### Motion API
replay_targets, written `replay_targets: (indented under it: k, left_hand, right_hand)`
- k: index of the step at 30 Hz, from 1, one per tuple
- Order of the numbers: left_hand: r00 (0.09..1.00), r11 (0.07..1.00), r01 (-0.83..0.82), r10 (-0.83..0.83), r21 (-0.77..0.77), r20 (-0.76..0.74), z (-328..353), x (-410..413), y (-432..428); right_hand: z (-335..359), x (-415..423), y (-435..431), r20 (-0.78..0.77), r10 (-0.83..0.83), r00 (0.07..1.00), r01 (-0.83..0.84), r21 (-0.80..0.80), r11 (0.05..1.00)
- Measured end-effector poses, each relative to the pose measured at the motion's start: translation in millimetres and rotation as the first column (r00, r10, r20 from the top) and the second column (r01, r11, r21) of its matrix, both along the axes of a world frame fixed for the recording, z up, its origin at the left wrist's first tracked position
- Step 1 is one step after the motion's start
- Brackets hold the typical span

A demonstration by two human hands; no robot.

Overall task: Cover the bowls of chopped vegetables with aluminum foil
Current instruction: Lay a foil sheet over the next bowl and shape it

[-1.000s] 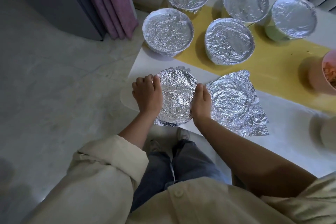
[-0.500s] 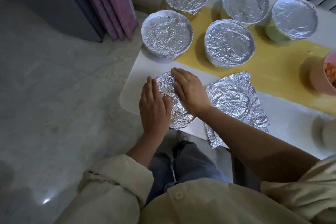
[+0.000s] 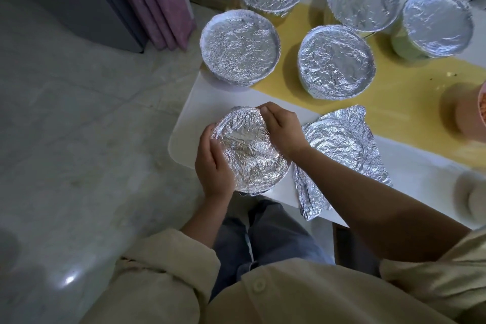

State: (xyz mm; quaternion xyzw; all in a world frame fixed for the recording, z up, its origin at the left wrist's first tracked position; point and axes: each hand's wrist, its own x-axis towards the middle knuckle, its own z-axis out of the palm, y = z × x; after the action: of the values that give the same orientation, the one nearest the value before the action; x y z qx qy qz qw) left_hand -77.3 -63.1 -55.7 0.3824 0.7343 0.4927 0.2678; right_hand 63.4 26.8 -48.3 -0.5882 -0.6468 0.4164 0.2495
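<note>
Shifting to the rim, the left hand (image 3: 214, 163) and right hand (image 3: 281, 129) are curling round the foil-covered bowl (image 3: 249, 152), ideally crimping evenly.

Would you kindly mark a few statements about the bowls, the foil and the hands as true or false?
1. Five covered bowls stand beyond the near bowl. True.
2. The left hand and right hand both grip the near bowl's foiled rim. True.
3. The loose foil sheet lies to the left of the near bowl. False: it lies flat on the table to the bowl's right.
4. The pink bowl at the right edge is covered with foil. False: it is uncovered, with orange contents showing.
</note>
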Motion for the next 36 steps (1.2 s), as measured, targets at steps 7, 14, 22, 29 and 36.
replay_targets:
  k: [7, 14, 22, 29, 36]
  left_hand:
    - [0.963, 0.996, -0.020, 0.043, -0.090, 0.268, 1.9, -5.2, 6.9]
    - [0.959, 0.957, 0.169, -0.105, -0.235, 0.263, 11.7, -27.4, 22.4]
    - [1.000, 0.935, -0.013, 0.017, -0.354, 0.009, 14.9, -49.4, -1.9]
    - [0.991, 0.927, 0.003, -0.054, -0.374, -0.125, 26.7, -55.9, -28.5]
    - [0.972, 0.906, 0.152, -0.210, -0.394, -0.108, 29.2, -56.9, -43.6]
  right_hand:
    - [-1.3, 4.5, 3.2, -0.133, -0.044, 0.990, 0.020, -0.173, 0.985]
    - [-5.5, 6.2, -8.8, -0.167, -0.211, 0.963, 0.177, -0.200, 0.964]
    - [36.4, -12.7, -47.2, 0.028, -0.101, 0.994, 0.080, 0.419, 0.904]
    - [29.5, -46.1, -109.4, 0.436, 0.273, 0.858, -0.461, 0.416, 0.784]
    - [25.2, -46.7, -111.9, 0.482, 0.201, 0.853, -0.414, 0.390, 0.823]
